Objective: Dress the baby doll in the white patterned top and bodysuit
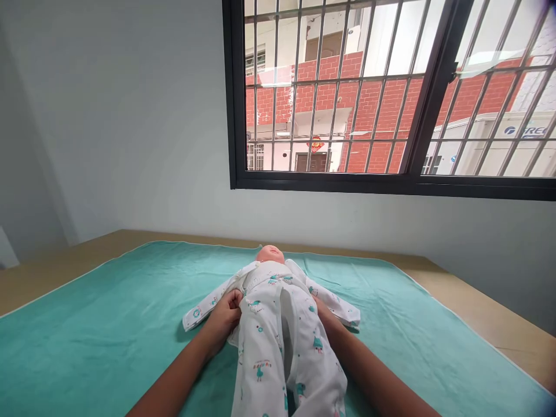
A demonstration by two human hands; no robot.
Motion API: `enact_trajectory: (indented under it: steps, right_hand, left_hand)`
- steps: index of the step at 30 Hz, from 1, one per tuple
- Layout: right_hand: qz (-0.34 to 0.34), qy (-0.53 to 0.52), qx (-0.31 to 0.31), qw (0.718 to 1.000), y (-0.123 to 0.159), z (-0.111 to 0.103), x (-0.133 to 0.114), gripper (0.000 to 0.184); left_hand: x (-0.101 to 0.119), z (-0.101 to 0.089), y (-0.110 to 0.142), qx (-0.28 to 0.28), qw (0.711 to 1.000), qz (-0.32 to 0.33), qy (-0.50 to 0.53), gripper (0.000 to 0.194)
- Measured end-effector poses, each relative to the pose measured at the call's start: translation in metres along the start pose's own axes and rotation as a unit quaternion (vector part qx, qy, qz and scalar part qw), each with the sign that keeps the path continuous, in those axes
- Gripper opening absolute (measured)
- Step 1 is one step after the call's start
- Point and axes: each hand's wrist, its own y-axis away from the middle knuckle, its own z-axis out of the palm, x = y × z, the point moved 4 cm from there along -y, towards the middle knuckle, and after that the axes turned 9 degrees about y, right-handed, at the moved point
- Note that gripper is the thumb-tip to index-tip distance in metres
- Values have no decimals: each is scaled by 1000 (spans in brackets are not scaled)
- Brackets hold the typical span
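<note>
White teal-printed cloth outfit (pixel 260 330): pinched by your left hand (pixel 229 314)
Doll's pink head (pixel 270 253): near wooden surface (pixel 460 295)'s far edge
Right hand (pixel 320 307): grip hidden, cannot tell

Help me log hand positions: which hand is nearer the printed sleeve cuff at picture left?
Left. The left hand is just right of the cuff in view; the right hand, mostly hidden, is across the doll's clothed body.

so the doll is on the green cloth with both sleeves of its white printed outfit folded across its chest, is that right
Not quite: the sleeves aren't folded across the chest. The head view shows them spread outward on either side. The doll is indeed on the green cloth, in its white printed outfit.
</note>
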Motion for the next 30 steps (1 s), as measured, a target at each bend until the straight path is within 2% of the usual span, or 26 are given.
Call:
enact_trajectory:
  steps: [3,5,8,12,16,21,25,30]
  right_hand:
    - [34,-61,-98,993,0,1,0,21]
    - [46,-58,-150,986,0,-3,1,18]
    - [62,-32,-181,981,-3,-15,2,14]
    - [38,-30,-125,991,-10,-23,-9,17]
    - [-10,47,-69,996,-11,-17,-23,22]
    - [-60,85,-100,989,-11,-11,-26,13]
    - [-116,96,-104,983,-9,-11,-32,11]
    - [-128,162,-37,978,-15,-8,-39,10]
  left_hand:
    - [3,0,1,-4,1000,-26,-17,26]
    - [9,0,2,-12,996,-55,-67,21]
    - [25,-1,3,-18,980,-57,-191,9]
    - [49,3,5,14,951,27,-309,16]
    - [55,14,5,-14,935,108,-338,26]
    - [49,19,2,-54,913,173,-364,23]
    - [47,23,5,-39,904,175,-388,8]
    - [47,24,-3,32,888,157,-431,7]
